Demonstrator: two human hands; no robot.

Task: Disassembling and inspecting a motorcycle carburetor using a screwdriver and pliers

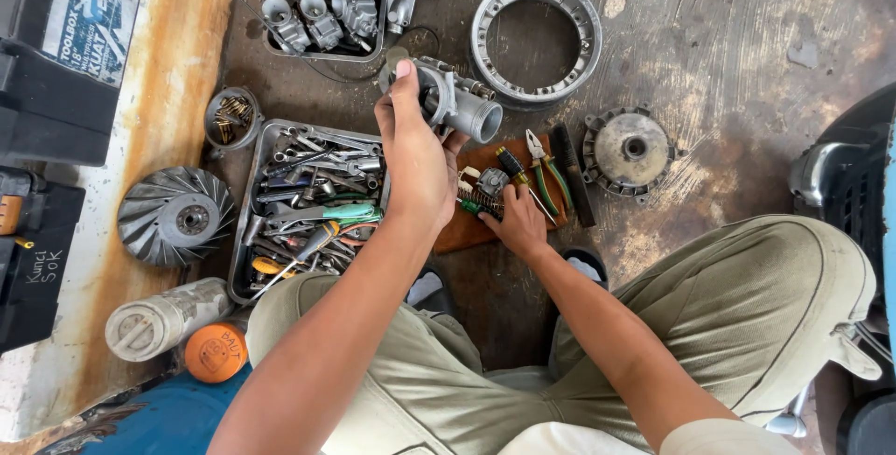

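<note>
**Carburetor held up, other hand down among small parts**

The left hand (415, 161) grips a grey metal carburetor (457, 100), fingers closed round its body, lifted above the floor at 12 o'clock from the knees. The right hand (518, 222) rests fingertips-down on a brown board (467, 231), touching small parts beside a green-handled pliers (546, 170). At 9 o'clock lies a tool tray (308, 203).

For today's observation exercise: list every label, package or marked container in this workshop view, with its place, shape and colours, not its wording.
Toolbox label: top left, rectangular blue and white sticker on a black case.
Black box: left edge, white handwriting on its lid.
Orange lid: bottom left, round, dark handwriting.
White canister: beside the orange lid, lying down, grimy.
</note>
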